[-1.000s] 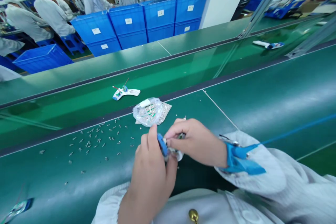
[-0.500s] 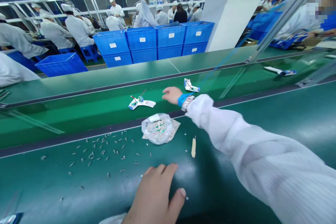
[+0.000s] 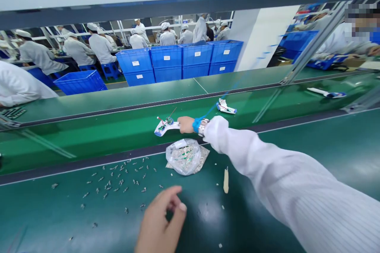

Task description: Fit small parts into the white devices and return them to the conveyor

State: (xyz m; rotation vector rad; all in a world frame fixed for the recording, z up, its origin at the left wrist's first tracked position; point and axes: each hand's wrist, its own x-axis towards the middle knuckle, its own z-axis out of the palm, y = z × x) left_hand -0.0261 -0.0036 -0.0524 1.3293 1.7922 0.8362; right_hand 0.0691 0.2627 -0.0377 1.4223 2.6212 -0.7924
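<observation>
A white part (image 3: 165, 126) with a blue tip, green belt (image 3: 89, 138), blue wristband (image 3: 196, 124), white pinstriped sleeve (image 3: 282, 182).

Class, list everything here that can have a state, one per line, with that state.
wired white part: flat on belt, gripped at one end
right hand: closed on that end
left hand: fingertips pinched together
plastic bag: crumpled, holding parts
small metal parts: scattered loose
second white part: lying untouched
cream stick: lying flat

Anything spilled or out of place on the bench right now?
Yes: many small metal parts lie scattered loose on the green mat, left of the plastic bag, ahead of the left hand. A cream stick lies alone beside the sleeve. The right hand grips the white part on the belt.
</observation>
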